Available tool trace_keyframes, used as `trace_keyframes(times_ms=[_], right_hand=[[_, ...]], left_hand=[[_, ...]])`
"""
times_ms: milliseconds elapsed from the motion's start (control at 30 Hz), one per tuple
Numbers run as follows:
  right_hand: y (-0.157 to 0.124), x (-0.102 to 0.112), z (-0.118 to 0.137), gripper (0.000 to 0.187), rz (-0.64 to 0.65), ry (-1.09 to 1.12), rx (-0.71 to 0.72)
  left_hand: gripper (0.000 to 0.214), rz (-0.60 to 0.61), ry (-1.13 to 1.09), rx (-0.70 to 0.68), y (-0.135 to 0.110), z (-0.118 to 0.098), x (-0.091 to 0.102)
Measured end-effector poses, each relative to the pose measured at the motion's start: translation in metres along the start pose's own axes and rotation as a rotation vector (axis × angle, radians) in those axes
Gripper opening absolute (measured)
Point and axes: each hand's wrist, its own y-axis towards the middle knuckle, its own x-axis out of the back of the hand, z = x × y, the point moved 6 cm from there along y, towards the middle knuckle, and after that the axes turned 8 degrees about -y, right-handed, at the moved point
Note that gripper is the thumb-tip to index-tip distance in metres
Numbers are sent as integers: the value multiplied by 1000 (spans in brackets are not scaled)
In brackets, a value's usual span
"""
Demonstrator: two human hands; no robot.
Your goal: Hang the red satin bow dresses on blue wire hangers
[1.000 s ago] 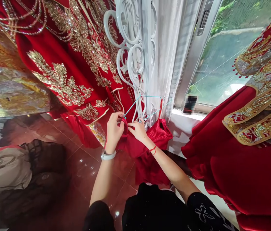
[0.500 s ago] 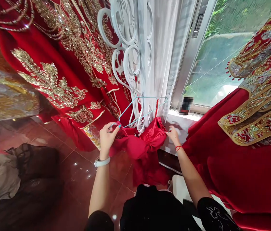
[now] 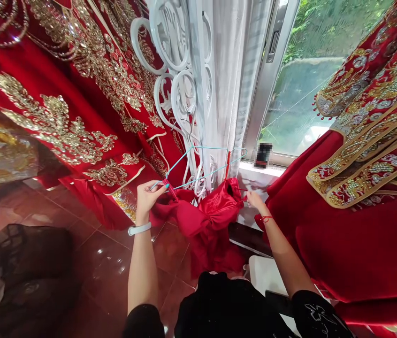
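Note:
A red satin dress [image 3: 219, 204] hangs in front of me from a thin light-blue wire hanger [image 3: 209, 148]. My left hand [image 3: 147, 193] pinches the hanger's left end, where a red strap of the dress loops over the wire. Another red strap [image 3: 228, 165] runs from the bodice up to the hanger's right part. At the bodice's right edge, my right hand [image 3: 255, 201] is closed on a thin red cord [image 3: 242, 189] drawn taut away from the dress. The fingertips of that hand are slightly blurred.
Red gowns with gold sequins [image 3: 68, 126] hang at left, and an embroidered red garment [image 3: 363, 155] at right. Behind the hanger stands a white scrollwork metal frame [image 3: 183, 89], beside a window [image 3: 300, 94]. A white stool [image 3: 263, 272] is low at right; dark sheer fabric [image 3: 33, 267] lies lower left.
My right hand has moved off the bodice edge, and a cord now stretches between them. The whole scene has shifted slightly left in view; my left hand keeps its hold.

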Motion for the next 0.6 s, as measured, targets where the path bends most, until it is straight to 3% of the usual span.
trace_keyframes(times_ms=[233, 300, 400, 467, 600], right_hand=[[-14, 58, 10, 21, -36, 550, -3], [-21, 64, 14, 19, -4, 727, -22], [-30, 70, 20, 16, 66, 824, -33], [-34, 80, 28, 15, -10, 901, 67], [-34, 104, 50, 31, -345, 1015, 311]], left_hand=[[28, 38, -10, -4, 11, 4, 0], [28, 42, -12, -6, 12, 5, 0], [28, 49, -20, -12, 12, 5, 1], [28, 62, -20, -13, 13, 4, 2], [28, 103, -18, -2, 17, 3, 4]])
